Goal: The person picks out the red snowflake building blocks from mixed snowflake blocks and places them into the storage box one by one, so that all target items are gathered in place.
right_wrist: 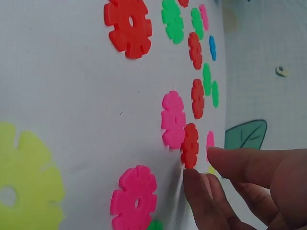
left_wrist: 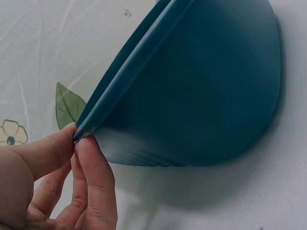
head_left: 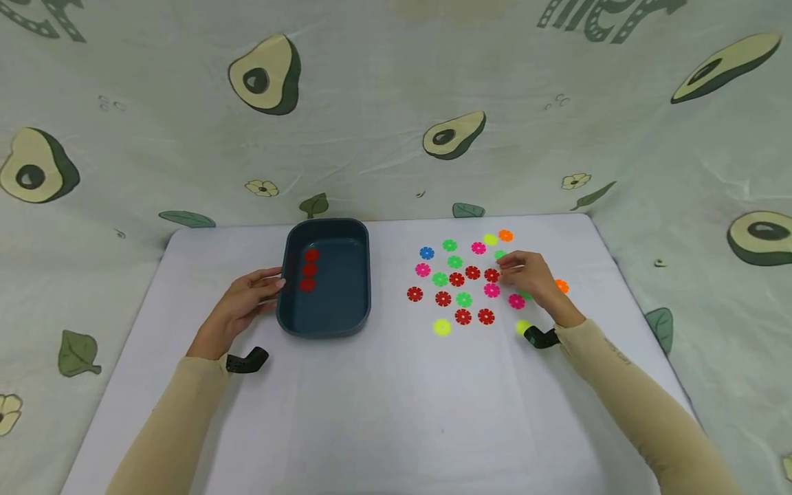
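Observation:
At the left side of a dark blue tray (head_left: pixel 337 302), my left hand (head_left: pixel 244 302) pinches the rim (left_wrist: pixel 110 103) between thumb and fingers. Three red flower-shaped plastic discs (head_left: pixel 308 269) lie in a column inside the tray. My right hand (head_left: pixel 532 278) reaches over the scattered discs, its fingertips right at the edge of a red notched disc (right_wrist: pixel 190 146). The thumb stands apart from the fingers, and nothing shows gripped between them. Overlapping that red disc in the right wrist view is a pink disc (right_wrist: pixel 173 120). The right hand partly hides a green disc (head_left: pixel 500 255).
Several red, green, pink, yellow, orange and blue discs lie around the right hand, among them a blue disc (head_left: pixel 427 253) and a yellow disc (head_left: pixel 442 327). The white table (head_left: pixel 396 412) ends at an avocado-print cloth (head_left: pixel 371 124) at the back.

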Tool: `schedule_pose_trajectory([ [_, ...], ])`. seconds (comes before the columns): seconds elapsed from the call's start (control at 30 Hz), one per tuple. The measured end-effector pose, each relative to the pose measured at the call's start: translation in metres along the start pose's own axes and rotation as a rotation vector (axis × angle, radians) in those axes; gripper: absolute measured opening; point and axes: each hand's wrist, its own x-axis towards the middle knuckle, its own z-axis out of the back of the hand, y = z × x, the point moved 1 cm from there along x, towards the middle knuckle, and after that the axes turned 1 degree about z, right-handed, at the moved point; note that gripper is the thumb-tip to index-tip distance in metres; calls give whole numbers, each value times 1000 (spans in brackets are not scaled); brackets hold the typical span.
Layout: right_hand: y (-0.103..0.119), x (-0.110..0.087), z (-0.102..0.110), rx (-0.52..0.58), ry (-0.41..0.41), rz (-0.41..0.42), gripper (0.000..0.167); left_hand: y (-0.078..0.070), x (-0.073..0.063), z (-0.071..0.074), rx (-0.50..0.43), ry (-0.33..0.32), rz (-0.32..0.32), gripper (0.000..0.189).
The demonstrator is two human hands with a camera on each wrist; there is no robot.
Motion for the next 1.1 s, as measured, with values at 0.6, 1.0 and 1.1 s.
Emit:
schedule_pose_trajectory([
  [0.6,-5,15,-12,-143,-29,10,38,2,3,0,-59,6,-5,63],
  [1.0,-1,15,-20,-209,-56,68,33,2,3,-1,-34,-9,13,67],
  [1.1,-3,15,-20,-200,-56,65,31,1,4,-1,-36,-10,16,66],
])
